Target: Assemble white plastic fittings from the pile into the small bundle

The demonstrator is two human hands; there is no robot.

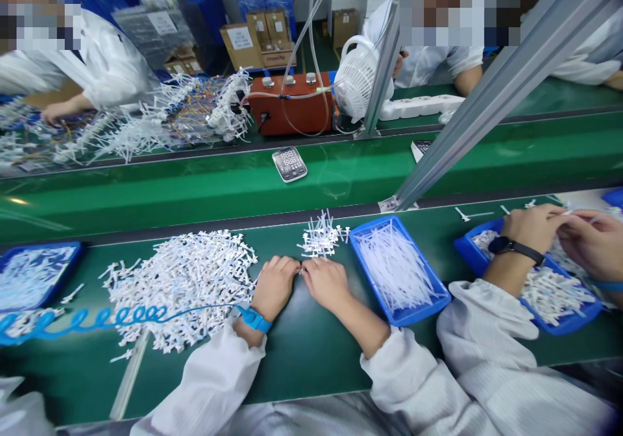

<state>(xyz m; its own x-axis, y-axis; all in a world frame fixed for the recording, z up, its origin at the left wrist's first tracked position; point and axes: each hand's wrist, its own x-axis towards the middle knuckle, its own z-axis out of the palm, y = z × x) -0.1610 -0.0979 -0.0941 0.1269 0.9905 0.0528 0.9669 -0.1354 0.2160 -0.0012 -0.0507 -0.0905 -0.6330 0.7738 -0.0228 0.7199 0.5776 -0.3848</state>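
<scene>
Close together over the green table, my left hand (276, 285) and my right hand (325, 283) meet at their fingertips. Both are closed in a pinch, and the small piece between them is mostly hidden. A blue wrist strap (255, 320) with a coiled cord circles my left wrist. To the left of my hands spreads a large heap of small white plastic parts (182, 287). Just beyond my fingers lies a smaller pile of white parts with thin tubes (321, 236). On the right stands a blue tray (424, 318) holding translucent thin tubes (396, 267).
A co-worker's hands (528, 235) work over another blue tray (567, 326) at the right. A blue tray (73, 264) sits at far left. Behind are a green conveyor belt (209, 186) with a blood pressure monitor (290, 163), and a slanting metal post (467, 124).
</scene>
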